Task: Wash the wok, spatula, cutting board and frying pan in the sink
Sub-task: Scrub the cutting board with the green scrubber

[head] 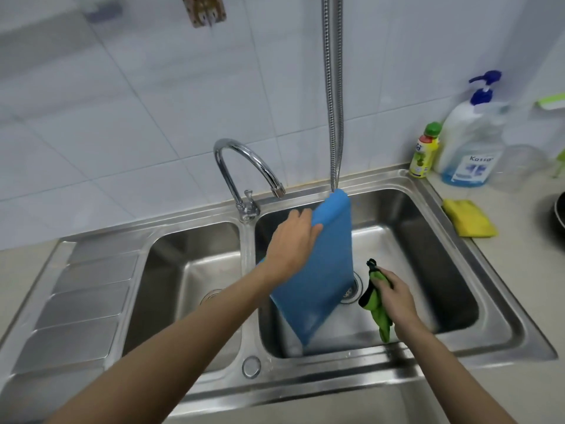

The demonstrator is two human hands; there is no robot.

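**Blue cutting board held on end in the right basin**

The left hand (290, 243) grips the blue cutting board (321, 270) by its upper left edge, fingers curled over the rim and closed tight on it. The board stands steeply tilted in the right basin of the steel sink (458, 240). Its long axis runs from the lower corner, down near the basin's front wall, up and back toward the tiled wall, where its top corner sits just below the end of a hanging metal hose (334, 117). Its broad face is turned toward the right. The board covers part of the drain (354, 289).

The right hand (397, 295) is closed around a green cloth (377, 304), which dangles over the basin just right of the board, apart from it.

The curved faucet (244, 175) rises behind the divider between the basins. On the surface at right stand a pump bottle (470, 142) and a small green-capped bottle (425, 151), with a yellow cloth (469, 217) near the sink's rim.
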